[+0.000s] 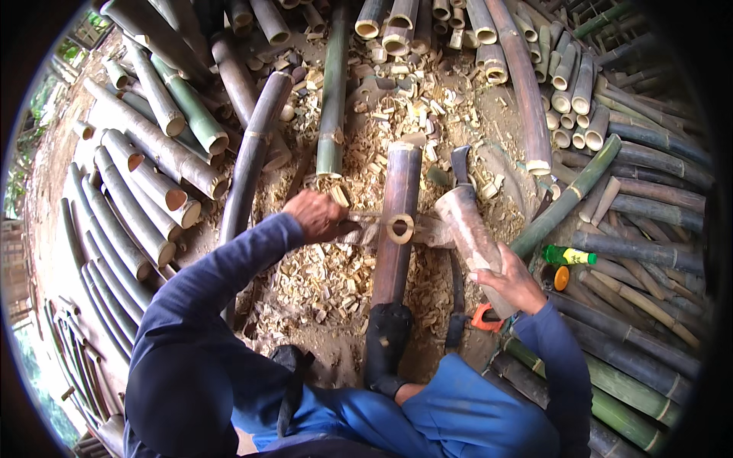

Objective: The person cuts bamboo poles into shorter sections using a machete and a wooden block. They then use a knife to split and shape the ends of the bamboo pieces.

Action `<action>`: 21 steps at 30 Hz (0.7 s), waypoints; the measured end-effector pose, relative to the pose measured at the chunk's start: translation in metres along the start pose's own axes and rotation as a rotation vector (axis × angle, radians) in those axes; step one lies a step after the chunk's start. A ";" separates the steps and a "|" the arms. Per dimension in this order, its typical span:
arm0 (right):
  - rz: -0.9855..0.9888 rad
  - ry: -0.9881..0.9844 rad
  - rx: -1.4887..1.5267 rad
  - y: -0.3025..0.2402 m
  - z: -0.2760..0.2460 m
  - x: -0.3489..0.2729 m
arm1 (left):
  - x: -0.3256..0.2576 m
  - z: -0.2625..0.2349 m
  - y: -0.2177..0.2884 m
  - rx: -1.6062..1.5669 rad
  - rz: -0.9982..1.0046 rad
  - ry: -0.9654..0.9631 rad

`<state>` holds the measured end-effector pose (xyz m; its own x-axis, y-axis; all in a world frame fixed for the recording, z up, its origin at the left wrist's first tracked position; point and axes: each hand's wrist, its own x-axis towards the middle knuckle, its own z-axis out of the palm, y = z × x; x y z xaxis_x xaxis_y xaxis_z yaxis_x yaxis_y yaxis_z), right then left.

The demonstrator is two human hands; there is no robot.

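A brown bamboo pole (393, 263) stretches away from me, with a pale-rimmed round hole (400, 228) facing up. Its near end meets my black boot (387, 342). My left hand (315, 216) is closed just left of the pole; something slim seems to run from it toward the hole, but its kind is hidden. On the other side, my right hand (510, 278) grips a short, thick wooden club (468, 227), tilted with its broad end up and to the left. A rough crosspiece (435, 233) passes beneath the pole.
Wood chips (313, 286) cover the ground. Cut bamboo poles (145, 191) lie stacked at left, with more piles (641, 206) at right. A dark blade (460, 164) lies beyond the club. Near my right arm are a green bottle (569, 255) and an orange-handled tool (486, 317).
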<state>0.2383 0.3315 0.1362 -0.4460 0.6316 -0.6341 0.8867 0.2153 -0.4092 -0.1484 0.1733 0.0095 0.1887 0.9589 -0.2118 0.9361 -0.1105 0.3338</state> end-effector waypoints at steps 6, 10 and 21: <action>-0.120 0.044 0.680 -0.018 0.020 -0.004 | -0.019 -0.003 -0.021 -0.195 0.005 0.100; -0.352 0.177 0.359 -0.024 0.037 0.008 | -0.008 -0.020 -0.032 -0.055 -0.185 -0.041; -0.527 0.260 0.339 -0.083 0.041 0.024 | 0.005 -0.020 -0.040 -0.188 -0.207 -0.173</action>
<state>0.1494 0.2981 0.1280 -0.7272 0.6736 -0.1324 0.4525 0.3253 -0.8303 -0.1908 0.1876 0.0136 0.0624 0.8955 -0.4406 0.8919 0.1481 0.4273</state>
